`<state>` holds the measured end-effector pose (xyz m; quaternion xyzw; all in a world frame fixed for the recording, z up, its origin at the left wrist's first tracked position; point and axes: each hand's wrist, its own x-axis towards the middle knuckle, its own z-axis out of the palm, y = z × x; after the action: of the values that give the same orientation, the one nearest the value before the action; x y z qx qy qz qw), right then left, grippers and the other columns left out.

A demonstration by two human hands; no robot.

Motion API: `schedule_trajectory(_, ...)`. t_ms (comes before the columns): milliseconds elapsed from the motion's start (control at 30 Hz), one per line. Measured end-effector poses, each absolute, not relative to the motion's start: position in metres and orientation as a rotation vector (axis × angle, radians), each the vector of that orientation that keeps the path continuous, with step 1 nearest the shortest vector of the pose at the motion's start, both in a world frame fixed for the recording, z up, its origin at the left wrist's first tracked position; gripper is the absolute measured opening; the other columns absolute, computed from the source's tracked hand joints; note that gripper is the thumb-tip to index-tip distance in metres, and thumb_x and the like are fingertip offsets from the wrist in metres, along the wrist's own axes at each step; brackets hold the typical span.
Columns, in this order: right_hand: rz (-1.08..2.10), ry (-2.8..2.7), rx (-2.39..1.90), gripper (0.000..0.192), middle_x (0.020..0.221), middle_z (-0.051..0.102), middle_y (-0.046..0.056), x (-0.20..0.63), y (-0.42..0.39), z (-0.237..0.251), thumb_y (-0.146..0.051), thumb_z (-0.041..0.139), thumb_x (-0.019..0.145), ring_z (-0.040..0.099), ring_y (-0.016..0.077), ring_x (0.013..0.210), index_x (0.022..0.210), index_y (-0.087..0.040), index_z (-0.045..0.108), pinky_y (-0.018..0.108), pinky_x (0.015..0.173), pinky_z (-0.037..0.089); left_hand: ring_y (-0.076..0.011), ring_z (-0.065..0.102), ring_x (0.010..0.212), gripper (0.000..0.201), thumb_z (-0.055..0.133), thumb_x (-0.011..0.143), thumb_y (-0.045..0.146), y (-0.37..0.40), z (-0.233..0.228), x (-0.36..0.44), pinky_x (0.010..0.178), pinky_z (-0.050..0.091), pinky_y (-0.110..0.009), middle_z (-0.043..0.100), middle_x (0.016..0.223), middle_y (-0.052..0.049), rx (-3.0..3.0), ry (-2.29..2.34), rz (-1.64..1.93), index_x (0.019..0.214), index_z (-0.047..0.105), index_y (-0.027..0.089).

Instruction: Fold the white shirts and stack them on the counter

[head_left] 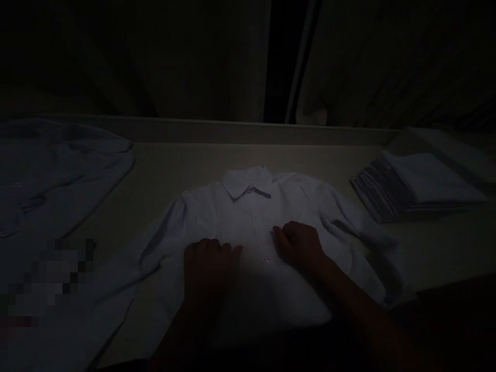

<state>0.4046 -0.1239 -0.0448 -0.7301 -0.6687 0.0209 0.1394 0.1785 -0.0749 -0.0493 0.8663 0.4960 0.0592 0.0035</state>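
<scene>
White, smooth cotton fills the middle of the pale table (174, 165): a collared button-front shirt (256, 217) lies face up, collar away from you, sleeves spread to both sides. Your left hand (209, 261) rests flat on its chest, fingers together, gripping nothing; your right hand (298, 243) presses just beside the button placket, fingers curled loosely, holding nothing. Right of the shirt sits a square stack of folded white cloths (414, 186); left of it lies a rumpled bluish garment (50, 175).
</scene>
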Motion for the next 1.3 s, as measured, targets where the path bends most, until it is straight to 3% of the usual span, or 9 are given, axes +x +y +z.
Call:
schedule_trajectory(200, -0.136, -2.059, -2.106, 0.052, 0.143, 0.046, 0.014, 0.397, -0.126, -0.051, -0.051, 0.049, 0.092, 0.039, 0.0364, 0.131, 0.138, -0.026, 0.047, 0.054, 0.099, 0.035, -0.0333, 0.025, 0.143, 0.061, 0.047, 0.087, 0.055, -0.069, -0.068, 0.181, 0.114, 0.022, -0.056, 0.037, 0.152, -0.01, 2.733, 1.374, 0.43, 0.14, 0.046, 0.025)
schedule_trajectory(333, -0.043, -2.156, -2.222, 0.045, 0.11, 0.065, 0.018, 0.384, -0.14, -0.043, -0.055, 0.046, 0.093, 0.06, 0.0318, 0.1, 0.116, -0.021, 0.063, 0.042, 0.075, 0.046, -0.0339, 0.031, 0.141, 0.04, 0.046, 0.089, 0.048, -0.07, -0.064, 0.181, 0.115, 0.016, -0.06, 0.057, 0.136, -0.008, 2.798, 1.244, 0.379, 0.119, 0.065, 0.027)
schedule_trajectory(467, -0.055, -2.17, -2.187, 0.041, 0.077, 0.065, 0.011, 0.384, -0.146, -0.032, -0.047, 0.041, 0.097, 0.059, 0.0218, 0.074, 0.082, -0.02, 0.068, 0.034, 0.067, 0.043, -0.0271, 0.056, 0.116, 0.033, 0.045, 0.092, 0.038, -0.07, -0.05, 0.18, 0.114, 0.023, -0.053, 0.072, 0.096, -0.007, 2.858, 1.127, 0.275, 0.079, 0.071, 0.023)
schedule_trajectory(600, -0.21, -2.077, -2.115, 0.029, 0.104, 0.066, 0.014, 0.406, -0.141, -0.029, -0.036, 0.043, 0.096, 0.054, 0.0287, 0.105, 0.101, -0.019, 0.067, 0.044, 0.092, 0.038, -0.0235, 0.063, 0.096, 0.032, 0.043, 0.092, 0.041, -0.07, -0.049, 0.183, 0.093, 0.045, -0.043, 0.069, 0.101, -0.01, 2.776, 1.206, 0.221, 0.096, 0.069, 0.022)
schedule_trajectory(767, -0.218, -1.9, -2.375, 0.055, 0.144, 0.043, 0.019, 0.435, -0.144, -0.043, -0.053, 0.044, 0.094, 0.038, 0.0403, 0.13, 0.139, -0.022, 0.046, 0.058, 0.102, 0.026, -0.0336, 0.037, 0.136, 0.058, 0.046, 0.087, 0.057, -0.068, -0.065, 0.183, 0.11, 0.028, -0.054, 0.042, 0.149, -0.012, 2.7, 1.346, 0.352, 0.135, 0.05, 0.024)
schedule_trajectory(867, -0.113, -1.769, -2.585, 0.068, 0.136, 0.049, 0.024, 0.448, -0.152, -0.043, -0.062, 0.034, 0.094, 0.049, 0.0399, 0.12, 0.147, -0.02, 0.034, 0.054, 0.094, 0.035, -0.0363, 0.029, 0.141, 0.066, 0.041, 0.086, 0.063, -0.068, -0.065, 0.183, 0.109, 0.026, -0.058, 0.035, 0.153, -0.012, 2.65, 1.466, 0.245, 0.142, 0.042, 0.026)
schedule_trajectory(967, -0.049, -1.596, -2.819, 0.074, 0.107, 0.065, 0.023, 0.459, -0.162, -0.029, -0.065, 0.027, 0.094, 0.063, 0.0349, 0.096, 0.148, -0.014, 0.029, 0.047, 0.081, 0.043, -0.0354, 0.047, 0.126, 0.065, 0.03, 0.089, 0.064, -0.065, -0.052, 0.183, 0.096, 0.041, -0.05, 0.048, 0.143, -0.015, 2.623, 1.546, 0.143, 0.135, 0.05, 0.022)
schedule_trajectory(1100, 0.04, -1.472, -2.993, 0.065, 0.082, 0.067, 0.018, 0.464, -0.167, -0.008, -0.06, 0.023, 0.097, 0.067, 0.0323, 0.075, 0.129, -0.011, 0.051, 0.044, 0.07, 0.045, -0.0276, 0.059, 0.098, 0.054, 0.025, 0.095, 0.052, -0.057, -0.036, 0.185, 0.083, 0.045, -0.041, 0.066, 0.106, -0.013, 2.663, 1.559, 0.189, 0.108, 0.063, 0.017)
schedule_trajectory(1300, -0.183, -1.872, -2.434, 0.046, 0.128, 0.058, 0.02, 0.438, -0.143, -0.024, -0.039, 0.036, 0.099, 0.053, 0.0313, 0.117, 0.136, -0.015, 0.047, 0.044, 0.093, 0.041, -0.0266, 0.053, 0.111, 0.036, 0.037, 0.091, 0.026, -0.052, -0.047, 0.192, 0.093, 0.042, -0.038, 0.06, 0.12, -0.017, 2.763, 1.507, 0.324, 0.112, 0.061, 0.011)
